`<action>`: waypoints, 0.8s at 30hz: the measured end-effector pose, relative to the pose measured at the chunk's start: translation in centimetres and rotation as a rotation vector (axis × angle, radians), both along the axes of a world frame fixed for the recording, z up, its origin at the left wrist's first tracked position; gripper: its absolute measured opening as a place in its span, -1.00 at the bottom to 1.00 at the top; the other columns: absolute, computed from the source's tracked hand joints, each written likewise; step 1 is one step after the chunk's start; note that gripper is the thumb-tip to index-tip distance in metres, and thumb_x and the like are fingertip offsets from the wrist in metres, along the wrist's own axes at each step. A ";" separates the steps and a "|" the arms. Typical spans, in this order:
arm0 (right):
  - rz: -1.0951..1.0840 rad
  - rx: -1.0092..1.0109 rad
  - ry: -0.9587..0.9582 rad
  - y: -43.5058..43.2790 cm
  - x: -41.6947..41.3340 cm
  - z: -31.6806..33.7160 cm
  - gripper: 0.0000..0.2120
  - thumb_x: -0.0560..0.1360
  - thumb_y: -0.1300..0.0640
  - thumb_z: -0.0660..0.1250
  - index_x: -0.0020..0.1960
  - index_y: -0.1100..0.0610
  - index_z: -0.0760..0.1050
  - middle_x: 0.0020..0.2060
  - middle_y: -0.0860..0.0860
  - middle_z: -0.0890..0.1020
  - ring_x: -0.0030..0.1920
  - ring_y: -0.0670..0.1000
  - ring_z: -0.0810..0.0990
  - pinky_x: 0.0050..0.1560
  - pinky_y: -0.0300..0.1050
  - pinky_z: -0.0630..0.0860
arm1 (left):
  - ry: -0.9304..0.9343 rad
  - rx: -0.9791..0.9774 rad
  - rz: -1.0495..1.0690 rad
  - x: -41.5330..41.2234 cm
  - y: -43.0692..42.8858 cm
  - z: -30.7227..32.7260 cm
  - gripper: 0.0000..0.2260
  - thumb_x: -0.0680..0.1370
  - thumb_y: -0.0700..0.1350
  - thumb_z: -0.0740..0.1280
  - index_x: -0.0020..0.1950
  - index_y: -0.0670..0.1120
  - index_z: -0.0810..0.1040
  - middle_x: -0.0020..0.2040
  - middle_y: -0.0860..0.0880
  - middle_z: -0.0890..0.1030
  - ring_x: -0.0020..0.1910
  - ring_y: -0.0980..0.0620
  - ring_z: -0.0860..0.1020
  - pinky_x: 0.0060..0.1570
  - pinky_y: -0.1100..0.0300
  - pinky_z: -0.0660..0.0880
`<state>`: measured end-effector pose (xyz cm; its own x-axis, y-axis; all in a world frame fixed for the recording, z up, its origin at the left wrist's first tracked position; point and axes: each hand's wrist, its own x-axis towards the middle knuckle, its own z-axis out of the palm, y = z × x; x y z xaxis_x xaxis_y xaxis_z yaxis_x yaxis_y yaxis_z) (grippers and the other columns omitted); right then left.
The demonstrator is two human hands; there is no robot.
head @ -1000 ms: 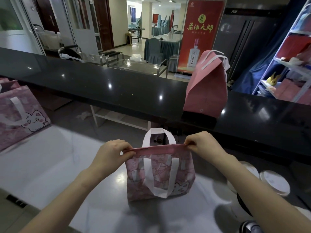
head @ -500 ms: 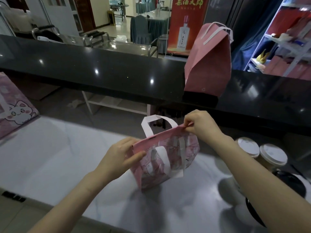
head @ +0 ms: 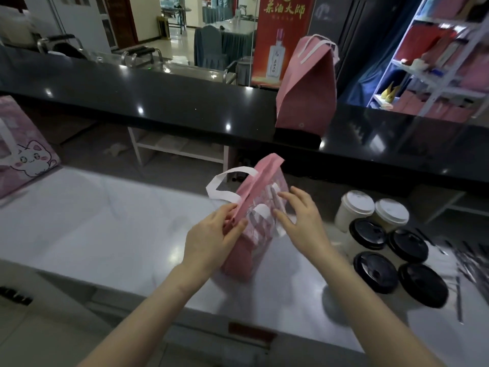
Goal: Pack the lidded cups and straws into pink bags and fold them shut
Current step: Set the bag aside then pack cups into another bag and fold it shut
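Note:
A small pink patterned bag [head: 254, 207] with white handles stands on the white counter [head: 105, 223], turned so its narrow side faces me and its top edges are pressed together. My left hand [head: 214, 239] pinches the near end of the bag's top edge. With fingers spread and straight, my right hand [head: 301, 221] lies against the bag's right face. Several lidded cups stand to the right: two with white lids [head: 357, 205] and others with black lids [head: 375, 271]. Thin wrapped straws [head: 465, 263] lie at the far right.
A raised black bar counter [head: 185, 107] runs across behind the work surface, with a folded pink bag [head: 307, 88] standing on it. Another pink cat-print bag [head: 23, 154] lies at the left edge. Shelves with red boxes are at the back right.
The bag has been turned so its end faces me. My right hand let go of the top corner and now lies flat on the side. My left hand still pinches the top edge.

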<state>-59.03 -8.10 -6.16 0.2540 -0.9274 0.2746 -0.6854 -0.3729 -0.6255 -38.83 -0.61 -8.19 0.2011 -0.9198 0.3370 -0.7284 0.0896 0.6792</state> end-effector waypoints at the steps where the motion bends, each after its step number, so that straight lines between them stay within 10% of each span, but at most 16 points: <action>1: 0.016 0.026 -0.014 1.2 -0.5 -0.5 -0.59 0.52 0.00 0.36 0.35 0.03 0.45 0.39 0.03 0.35 0.40 0.04 0.32 0.38 -0.10 0.25 | 0.008 0.011 0.010 -0.7 0.7 0.0 -0.61 0.52 0.27 0.23 0.28 0.15 0.47 0.03 0.12 0.66 0.00 0.07 0.63 -0.05 0.04 0.57; 10: 0.043 0.308 -0.248 9.3 -2.3 -4.9 -0.28 0.44 -0.41 0.15 0.52 -0.19 0.08 0.48 -0.11 0.22 0.48 -0.03 0.22 0.45 0.09 0.23 | 0.334 0.005 -0.149 -3.1 5.3 -2.0 -0.54 0.47 0.20 0.34 0.34 0.13 0.44 0.19 0.13 0.58 0.15 0.23 0.54 0.16 0.06 0.53; 16: 0.032 0.299 -0.212 11.4 -2.0 -7.0 -0.48 0.52 0.02 0.30 0.42 -0.20 0.21 0.27 -0.20 0.31 0.37 0.02 0.37 0.34 0.03 0.38 | 0.313 0.130 -0.120 -1.3 6.0 -5.6 -0.25 0.33 -0.05 0.44 0.38 0.42 0.21 0.27 0.14 0.44 0.23 0.35 0.41 0.08 0.52 0.38; 21: 0.062 0.323 -0.187 10.8 -0.6 -6.8 -0.05 0.42 0.17 0.41 0.51 -0.31 -0.14 0.42 0.00 0.33 0.38 0.03 0.35 0.31 -0.08 0.37 | 0.352 0.255 -0.113 -0.6 4.7 -7.4 -0.16 0.28 -0.17 0.47 0.49 0.19 0.22 0.29 -0.05 0.49 0.20 -0.06 0.54 0.15 -0.07 0.53; 24: 0.072 0.284 -0.217 10.7 0.1 -6.5 -0.02 0.39 0.24 0.35 0.48 -0.39 -0.15 0.44 -0.04 0.33 0.37 0.03 0.37 0.26 -0.02 0.45 | 0.370 0.213 -0.111 -1.0 4.7 -7.3 -0.11 0.29 -0.23 0.46 0.48 0.30 0.17 0.28 0.12 0.52 0.19 0.10 0.55 0.10 0.04 0.55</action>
<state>-58.92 2.59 -12.65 0.2858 -0.9562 0.0629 -0.5037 -0.2058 -0.8390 -39.87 4.09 -15.48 0.1683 -0.9839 0.0609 -0.4262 -0.0169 0.9045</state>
